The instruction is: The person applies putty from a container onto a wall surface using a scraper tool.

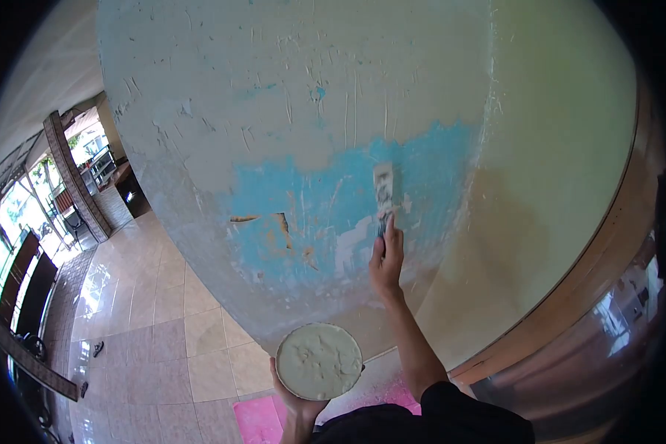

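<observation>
My right hand (pixel 388 263) is wrapped around the handle of a putty knife (pixel 383 189), its blade up against the wall (pixel 311 74). Beneath the blade lies a patch of bare blue paint (pixel 333 192), bordered above by grey-beige putty. Two torn, brownish spots mark the blue on its left side. Low in front of my body, my left hand (pixel 296 399) holds a round tub of putty (pixel 319 361) from its left and underside. Pale putty fills the tub close to the rim, with an uneven surface. Most of my left fingers are hidden under it.
A yellowish-green wall section (pixel 555 170) adjoins on the right, with wooden trim (pixel 570 296) along its edge. Pink sheets (pixel 257 419) lie on the floor below me. Tiled floor (pixel 155 318) stretches left toward a brick-faced pillar (pixel 74 177) and dark benches (pixel 33 281).
</observation>
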A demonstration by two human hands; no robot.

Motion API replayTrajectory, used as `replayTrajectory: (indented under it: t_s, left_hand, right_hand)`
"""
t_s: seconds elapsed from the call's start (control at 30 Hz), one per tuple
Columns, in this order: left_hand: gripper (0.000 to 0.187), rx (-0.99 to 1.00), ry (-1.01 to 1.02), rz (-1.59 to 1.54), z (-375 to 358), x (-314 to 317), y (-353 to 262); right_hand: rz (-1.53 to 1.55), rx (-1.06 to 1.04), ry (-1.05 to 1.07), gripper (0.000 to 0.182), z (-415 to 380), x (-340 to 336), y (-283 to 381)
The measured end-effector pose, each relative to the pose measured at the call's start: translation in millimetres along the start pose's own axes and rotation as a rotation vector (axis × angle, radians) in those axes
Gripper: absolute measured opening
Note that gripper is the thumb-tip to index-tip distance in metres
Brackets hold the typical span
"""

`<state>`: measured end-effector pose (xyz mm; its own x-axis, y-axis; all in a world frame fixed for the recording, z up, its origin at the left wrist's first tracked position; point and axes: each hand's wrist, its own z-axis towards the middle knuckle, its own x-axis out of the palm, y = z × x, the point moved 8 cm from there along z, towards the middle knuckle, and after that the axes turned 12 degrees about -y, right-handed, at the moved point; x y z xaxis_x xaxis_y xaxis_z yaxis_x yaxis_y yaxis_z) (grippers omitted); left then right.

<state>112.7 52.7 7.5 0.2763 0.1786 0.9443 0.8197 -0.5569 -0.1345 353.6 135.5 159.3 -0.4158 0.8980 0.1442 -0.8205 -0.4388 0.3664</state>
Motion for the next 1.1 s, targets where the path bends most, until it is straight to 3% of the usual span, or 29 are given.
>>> replayTrajectory:
  t_s: [0.1,0.27,0.43,0.6,0.73,0.93,1.1]
  left_hand:
    - [0.081,0.000,-0.010,0.009,-2,1,1]
    - [0.080,-0.009,0.020,0.022,-4,14,4]
    - [0.079,-0.029,0.011,-0.020,-7,14,3]
    - [0.080,0.013,0.003,-0.019,-4,6,-1]
    - [0.080,-0.054,0.027,-0.163,-3,9,2]
    - [0.081,0.004,0.005,-0.042,0,9,2]
    - [0.080,0.002,-0.002,-0.041,0,4,2]
  right_hand:
    - [-0.023,-0.144,-0.006,0.051,56,13,28]
    - [0.004,-0.125,-0.020,0.053,117,43,53]
    - [-0.181,-0.110,0.080,0.057,66,42,34]
    - [-0.111,-0.009,0.144,0.054,-28,14,-6]
    - [-0.016,-0.047,0.033,0.052,11,8,6]
    - [-0.038,-0.093,-0.026,0.050,129,23,15]
    - [-0.180,-0.115,0.021,0.050,96,17,-9]
